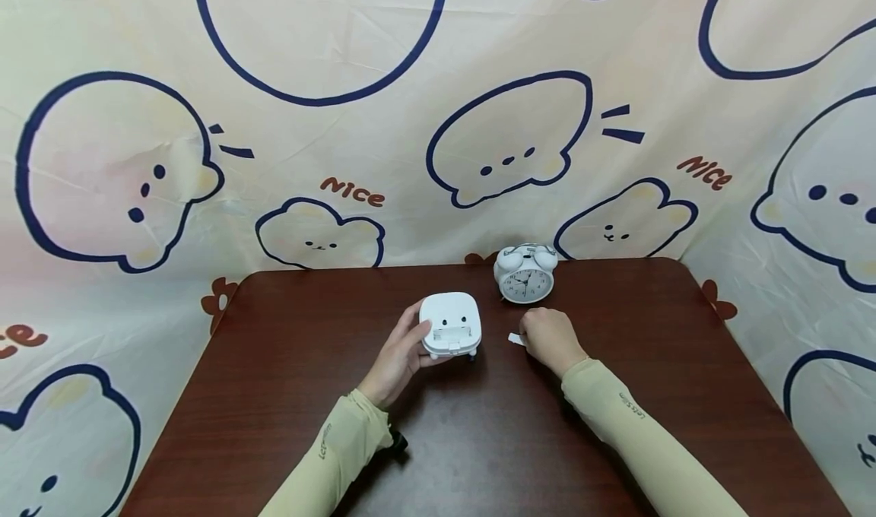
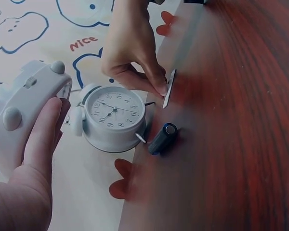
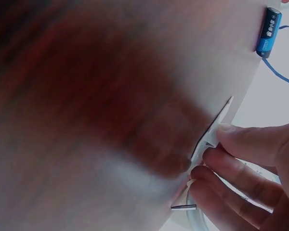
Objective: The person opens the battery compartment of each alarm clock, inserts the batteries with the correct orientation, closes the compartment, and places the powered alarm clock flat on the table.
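My left hand (image 1: 400, 357) grips a small white rounded-square device (image 1: 452, 308) by its left side, thumb on its face. An open battery compartment (image 1: 448, 334) shows in that face, below two dark dots. To the right, my right hand (image 1: 550, 338) pinches a thin white cover (image 3: 212, 132) between thumb and fingers, low over the table. A dark battery with a blue band (image 3: 269, 32) lies on the table; the left wrist view shows the same battery (image 2: 163, 138) near a white twin-bell alarm clock (image 1: 525, 285), which stands behind the right hand.
The brown wooden table (image 1: 308, 334) ends at the back against a cartoon-printed cloth (image 1: 404, 152), which also hangs at both sides. The alarm clock stands close to the table's back edge.
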Available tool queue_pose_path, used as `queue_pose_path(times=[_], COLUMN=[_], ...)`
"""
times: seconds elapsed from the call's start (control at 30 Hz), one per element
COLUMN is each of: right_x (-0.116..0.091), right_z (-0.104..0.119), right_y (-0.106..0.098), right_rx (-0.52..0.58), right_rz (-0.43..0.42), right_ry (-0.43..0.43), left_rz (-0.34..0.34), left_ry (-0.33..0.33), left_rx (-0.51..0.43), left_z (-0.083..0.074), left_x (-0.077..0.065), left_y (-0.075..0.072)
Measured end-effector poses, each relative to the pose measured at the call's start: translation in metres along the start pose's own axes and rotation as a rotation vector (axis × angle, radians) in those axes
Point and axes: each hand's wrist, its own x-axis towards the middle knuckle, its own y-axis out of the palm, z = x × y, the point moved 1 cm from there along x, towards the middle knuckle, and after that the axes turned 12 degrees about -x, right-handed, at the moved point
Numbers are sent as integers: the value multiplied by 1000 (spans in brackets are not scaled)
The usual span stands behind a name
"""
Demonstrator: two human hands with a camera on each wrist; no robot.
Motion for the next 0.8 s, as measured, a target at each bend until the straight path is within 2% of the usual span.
queue_pose_path(times=[0.17, 0.37, 0.6, 0.7, 0.8], right_x=[1, 3, 3, 7, 10], right_z=[-1, -1, 8, 14, 22], right_y=[-1, -1, -7, -14, -18], right_rx=[6, -3, -89, -67, -13], right_rz=[36, 43, -17, -25, 8], right_ry=[6, -1, -52, -75, -98], left_rz=[3, -1, -16, -16, -16], left_ry=[12, 8, -2, 9, 14], left_rx=[5, -4, -18, -26, -31], left_z=[0, 2, 3, 3, 2], left_x=[-1, -1, -2, -3, -3], left_y=[-1, -3, -5, -5, -4])
